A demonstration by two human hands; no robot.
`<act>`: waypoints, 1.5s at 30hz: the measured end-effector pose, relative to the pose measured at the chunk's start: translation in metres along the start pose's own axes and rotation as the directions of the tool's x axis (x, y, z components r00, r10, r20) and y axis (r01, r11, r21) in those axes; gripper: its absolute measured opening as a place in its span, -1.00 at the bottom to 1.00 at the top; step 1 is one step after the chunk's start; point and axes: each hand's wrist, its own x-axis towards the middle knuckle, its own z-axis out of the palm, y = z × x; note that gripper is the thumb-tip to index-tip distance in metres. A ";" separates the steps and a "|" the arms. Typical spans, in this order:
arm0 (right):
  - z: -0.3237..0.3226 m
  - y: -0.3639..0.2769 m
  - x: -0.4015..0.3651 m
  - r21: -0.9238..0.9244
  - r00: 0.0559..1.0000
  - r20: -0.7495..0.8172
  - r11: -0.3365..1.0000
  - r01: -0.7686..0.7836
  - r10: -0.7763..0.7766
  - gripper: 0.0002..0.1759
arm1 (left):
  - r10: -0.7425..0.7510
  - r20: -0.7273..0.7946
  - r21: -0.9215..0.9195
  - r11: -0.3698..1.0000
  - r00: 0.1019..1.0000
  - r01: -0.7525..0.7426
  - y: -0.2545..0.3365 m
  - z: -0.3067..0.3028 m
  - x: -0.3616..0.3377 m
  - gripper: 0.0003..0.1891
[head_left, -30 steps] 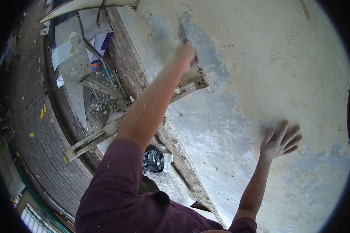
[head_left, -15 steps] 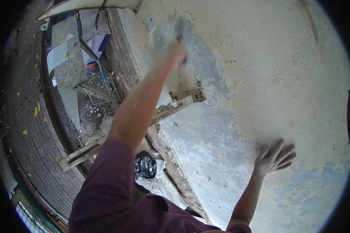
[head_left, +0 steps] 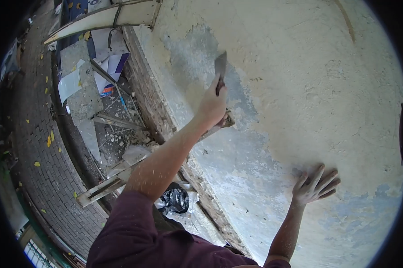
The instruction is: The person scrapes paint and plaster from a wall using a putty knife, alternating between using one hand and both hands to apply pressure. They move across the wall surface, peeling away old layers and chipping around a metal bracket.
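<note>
My left hand (head_left: 212,106) is closed round the dark handle of a scraper (head_left: 220,64), whose metal blade points up, at or close to the wall (head_left: 299,102). Bluish-grey patches show around the blade where the pale surface coat is absent. My right hand (head_left: 315,188) lies with fingers spread on the wall at the lower right, holding nothing. Light dust or flakes cover both forearms. Just behind my left hand, the end of a bracket (head_left: 228,119) meets the wall, partly hidden by the hand.
A wooden beam (head_left: 98,191) crosses below my left forearm. Left of the wall are a board (head_left: 80,105), metal bars, bent sheets and rubble. A black plastic bag (head_left: 174,199) lies low in the centre. Brick paving (head_left: 54,178) with yellow leaves runs along the left.
My left hand has moved down and slightly right with the scraper, which is now sharp instead of blurred. My right hand remains on the wall. The view has shifted slightly.
</note>
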 end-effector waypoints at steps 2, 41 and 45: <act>-0.002 0.000 0.000 0.017 1.000 0.007 1.000 0.012 -0.012 -0.34 | 0.240 -0.139 0.182 0.960 0.961 -0.213 0.008 -0.018 0.072 -0.51; -0.001 -0.005 -0.002 0.034 0.995 0.034 0.995 -0.092 0.091 -0.41 | -0.313 0.040 -0.227 0.922 0.949 0.314 0.031 -0.001 0.026 -0.47; 0.003 -0.007 -0.001 0.050 0.993 0.025 0.992 -0.116 0.114 -0.41 | -0.120 0.215 -0.028 0.991 0.969 0.129 -0.019 0.020 -0.049 -0.45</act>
